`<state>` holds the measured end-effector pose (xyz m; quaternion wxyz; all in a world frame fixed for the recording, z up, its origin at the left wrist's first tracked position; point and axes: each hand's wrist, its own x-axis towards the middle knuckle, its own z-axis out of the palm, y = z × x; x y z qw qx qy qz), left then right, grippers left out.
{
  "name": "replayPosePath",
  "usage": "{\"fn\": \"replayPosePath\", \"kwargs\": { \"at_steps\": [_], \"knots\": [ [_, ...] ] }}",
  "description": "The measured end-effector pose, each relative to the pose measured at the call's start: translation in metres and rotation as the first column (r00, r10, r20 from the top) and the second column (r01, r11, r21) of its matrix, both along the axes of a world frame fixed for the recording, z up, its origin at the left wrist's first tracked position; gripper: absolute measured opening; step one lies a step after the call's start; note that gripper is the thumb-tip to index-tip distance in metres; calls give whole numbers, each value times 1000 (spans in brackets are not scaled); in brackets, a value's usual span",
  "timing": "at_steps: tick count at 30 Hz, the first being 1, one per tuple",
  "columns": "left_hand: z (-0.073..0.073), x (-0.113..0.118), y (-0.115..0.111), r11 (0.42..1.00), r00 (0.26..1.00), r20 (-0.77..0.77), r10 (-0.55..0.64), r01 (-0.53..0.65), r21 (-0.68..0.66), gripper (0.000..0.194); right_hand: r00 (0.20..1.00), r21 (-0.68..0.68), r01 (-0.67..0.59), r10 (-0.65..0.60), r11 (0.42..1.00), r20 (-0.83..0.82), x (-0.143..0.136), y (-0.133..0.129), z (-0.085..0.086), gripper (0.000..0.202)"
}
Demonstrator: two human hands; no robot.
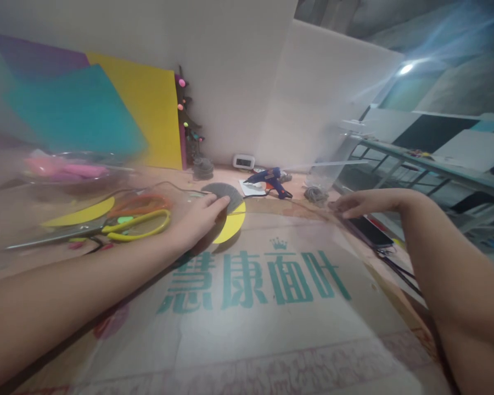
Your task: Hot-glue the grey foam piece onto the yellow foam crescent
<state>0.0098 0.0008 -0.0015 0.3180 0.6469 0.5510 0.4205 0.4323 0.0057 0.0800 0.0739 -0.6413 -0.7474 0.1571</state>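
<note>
My left hand (203,215) rests at a round grey disc (226,193), its fingers on or over the disc's near left part. A yellow round piece (231,226) lies partly under the disc. At the right, my right hand (356,204) is bent down by a small ball of grey cord (315,194), near a dark phone (370,231); its fingertips are blurred, and what they hold, if anything, cannot be made out. A thin cord runs from the disc towards this hand.
Yellow-handled scissors (138,226) lie left of my left hand. A blue glue gun (271,178) and a small white clock (243,161) stand at the back. Coloured sheets (148,109) lean on the wall. Printed covering (247,334) spans the table.
</note>
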Motion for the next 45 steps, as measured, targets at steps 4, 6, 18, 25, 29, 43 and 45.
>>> {"fn": "replayPosePath", "kwargs": {
  "at_steps": [4, 6, 18, 25, 29, 43, 45],
  "knots": [
    [3, 1, -2, 1000, 999, -15, -31, 31, 5, 38, 996, -269, -92, 84, 959, -41, -4, -7, 16, 52],
    [0, 1, 0, 998, 997, 24, -69, 69, -7, 37, 997, -168, -67, 61, 983, -42, -15, -9, 24, 52],
    [-10, 1, 7, 977, 974, 77, -214, 213, 26, 38, 984, 321, -51, -7, 946, 176, -92, 24, -30, 61],
    [-8, 3, 5, 973, 970, 76, -230, 229, 12, 37, 993, 301, 104, -116, 948, 20, -118, 44, -58, 61],
    [-9, 3, 6, 972, 970, 76, -233, 232, 24, 37, 982, 255, 169, -142, 952, -123, -134, 72, -60, 58],
    [-15, 2, 10, 971, 971, 35, -236, 234, 54, 40, 932, 276, 260, -166, 925, -323, -163, 84, -59, 21],
    [-16, 2, 9, 971, 971, 49, -235, 232, 55, 40, 918, 277, 269, -159, 923, -362, -162, 79, -54, 20]
  ]
}}
